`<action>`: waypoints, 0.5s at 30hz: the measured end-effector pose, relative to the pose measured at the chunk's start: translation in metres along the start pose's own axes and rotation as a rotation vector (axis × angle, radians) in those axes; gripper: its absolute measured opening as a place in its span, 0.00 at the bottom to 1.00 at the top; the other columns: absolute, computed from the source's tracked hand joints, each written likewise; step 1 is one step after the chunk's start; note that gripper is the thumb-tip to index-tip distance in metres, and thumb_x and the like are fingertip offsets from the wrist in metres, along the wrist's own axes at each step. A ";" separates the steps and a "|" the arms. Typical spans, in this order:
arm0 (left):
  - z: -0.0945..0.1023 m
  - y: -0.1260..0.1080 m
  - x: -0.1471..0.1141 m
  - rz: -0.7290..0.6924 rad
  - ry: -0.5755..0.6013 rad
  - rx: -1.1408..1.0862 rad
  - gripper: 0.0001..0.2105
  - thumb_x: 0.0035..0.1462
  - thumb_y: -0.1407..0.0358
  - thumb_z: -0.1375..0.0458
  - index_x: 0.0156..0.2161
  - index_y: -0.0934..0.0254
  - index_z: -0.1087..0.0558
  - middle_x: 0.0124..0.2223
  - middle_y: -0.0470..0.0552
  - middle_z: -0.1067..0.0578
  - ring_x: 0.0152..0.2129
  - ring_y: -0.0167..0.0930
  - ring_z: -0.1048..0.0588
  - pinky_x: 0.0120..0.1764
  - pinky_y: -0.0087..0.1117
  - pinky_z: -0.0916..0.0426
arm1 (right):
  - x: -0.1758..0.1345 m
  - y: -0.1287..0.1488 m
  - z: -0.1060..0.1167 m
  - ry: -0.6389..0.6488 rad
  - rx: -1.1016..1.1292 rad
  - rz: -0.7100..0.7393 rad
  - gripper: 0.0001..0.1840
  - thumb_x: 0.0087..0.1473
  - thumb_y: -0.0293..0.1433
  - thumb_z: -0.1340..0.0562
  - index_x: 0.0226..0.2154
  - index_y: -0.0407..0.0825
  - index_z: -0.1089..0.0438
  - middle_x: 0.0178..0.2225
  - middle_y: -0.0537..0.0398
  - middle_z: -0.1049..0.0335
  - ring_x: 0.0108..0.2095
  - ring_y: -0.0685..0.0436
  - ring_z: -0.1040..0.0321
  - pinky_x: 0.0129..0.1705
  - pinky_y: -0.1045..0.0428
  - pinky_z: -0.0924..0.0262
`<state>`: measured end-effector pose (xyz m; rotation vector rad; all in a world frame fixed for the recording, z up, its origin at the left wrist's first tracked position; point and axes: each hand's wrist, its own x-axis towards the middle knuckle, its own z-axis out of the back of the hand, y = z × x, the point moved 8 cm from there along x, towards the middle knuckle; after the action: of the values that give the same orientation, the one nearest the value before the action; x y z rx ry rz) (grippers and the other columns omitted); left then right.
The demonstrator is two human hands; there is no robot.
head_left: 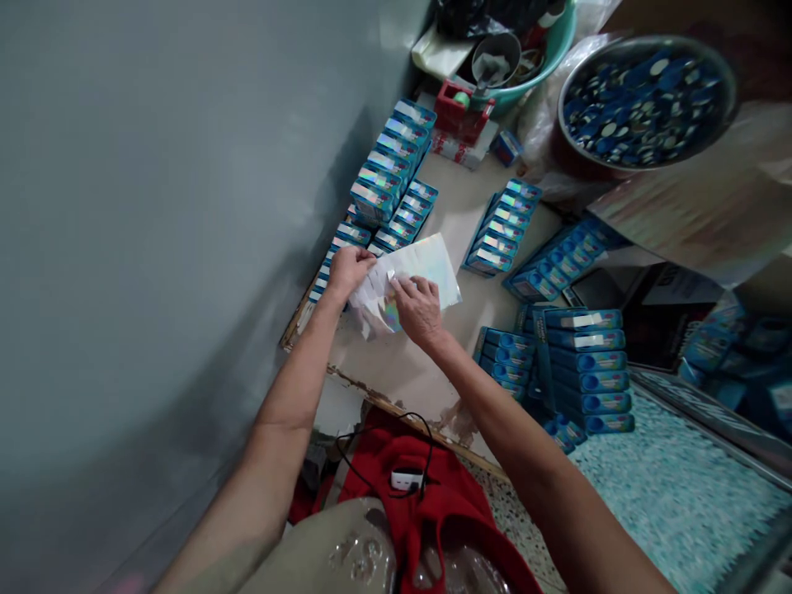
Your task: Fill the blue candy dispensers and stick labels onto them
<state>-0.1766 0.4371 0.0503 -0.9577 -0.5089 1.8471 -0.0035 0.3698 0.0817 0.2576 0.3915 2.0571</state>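
Observation:
A shiny, rainbow-reflecting sheet of stickers (436, 260) lies tilted between my hands above the worktable. My left hand (350, 268) is closed on the sheet's left edge, with thumb and fingers pinched together. Over the middle of the sheet, my right hand (419, 309) has its fingers bent in a pinch at a small shiny sticker (391, 275). Just beyond my left hand stand rows of blue boxes (405, 219) with silvery strips on their ends. A taller stack of similar boxes (387, 165) rises behind them.
Another row of blue boxes (504, 227) stands to the right, with more stacked boxes (587, 371) nearer me. At the back are a red tape dispenser (461, 115), a teal basin (560, 41) and a metal bowl (733, 91) of small blue pieces. A grey wall (186, 165) borders the left.

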 end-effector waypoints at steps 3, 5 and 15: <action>0.007 -0.003 0.007 -0.063 -0.045 0.088 0.01 0.51 0.69 0.33 0.30 0.60 0.20 0.34 0.53 0.18 0.37 0.41 0.21 0.46 0.40 0.30 | -0.013 -0.002 0.012 -0.015 0.073 -0.114 0.14 0.68 0.34 0.43 0.49 0.51 0.23 0.42 0.45 0.21 0.45 0.36 0.33 0.49 0.44 0.47; 0.013 -0.010 0.009 -0.115 -0.093 0.129 0.02 0.52 0.69 0.34 0.30 0.59 0.21 0.34 0.55 0.18 0.41 0.44 0.22 0.50 0.43 0.31 | -0.025 -0.007 0.023 -0.059 0.167 -0.229 0.10 0.65 0.34 0.40 0.43 0.51 0.22 0.36 0.49 0.23 0.41 0.38 0.33 0.45 0.46 0.47; -0.034 -0.044 -0.090 -0.217 0.059 -0.383 0.32 0.57 0.34 0.43 0.40 0.64 0.21 0.42 0.60 0.18 0.42 0.39 0.21 0.50 0.42 0.26 | -0.107 -0.042 0.073 -0.166 0.859 -0.646 0.15 0.57 0.45 0.35 0.33 0.49 0.26 0.18 0.65 0.42 0.21 0.50 0.46 0.27 0.53 0.54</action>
<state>-0.1041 0.3744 0.0956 -1.1544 -0.9154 1.5501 0.1071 0.3082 0.1310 0.7036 1.0858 1.1349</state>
